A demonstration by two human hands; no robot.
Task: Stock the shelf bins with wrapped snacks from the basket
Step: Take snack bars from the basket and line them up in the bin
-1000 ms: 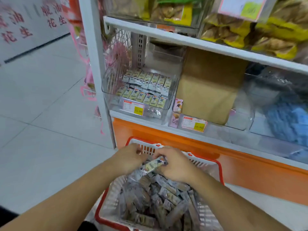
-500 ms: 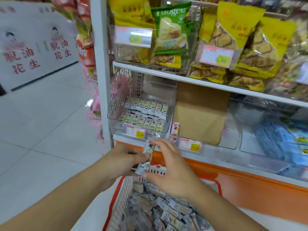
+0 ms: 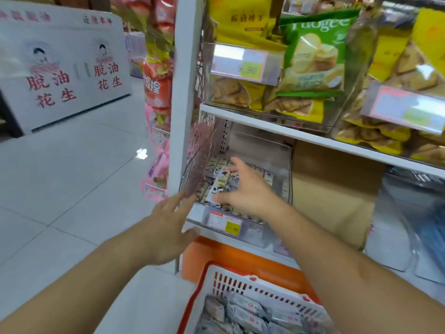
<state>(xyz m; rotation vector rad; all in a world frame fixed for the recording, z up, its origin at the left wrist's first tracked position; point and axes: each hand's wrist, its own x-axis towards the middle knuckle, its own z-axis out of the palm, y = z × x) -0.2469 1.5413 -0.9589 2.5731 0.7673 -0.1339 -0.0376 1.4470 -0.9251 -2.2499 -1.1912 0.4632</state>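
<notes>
Your way into the clear bin (image 3: 240,224) is from above; shelf board (image 3: 301,135) caps it, white upright (image 3: 183,116) blocks left.

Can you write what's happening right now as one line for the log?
step: placing | right hand: over clear bin, wrapped snack at fingers | left hand: open, beside bin | basket: more snacks

Both bare forearms reached forward and up. Left hand (image 3: 166,227): fingers straight and spread, thumb out below, nothing in it. Right hand (image 3: 245,189): extended further, higher; index finger stretched forward, thumb tip curled in; grasp could not be determined
</notes>
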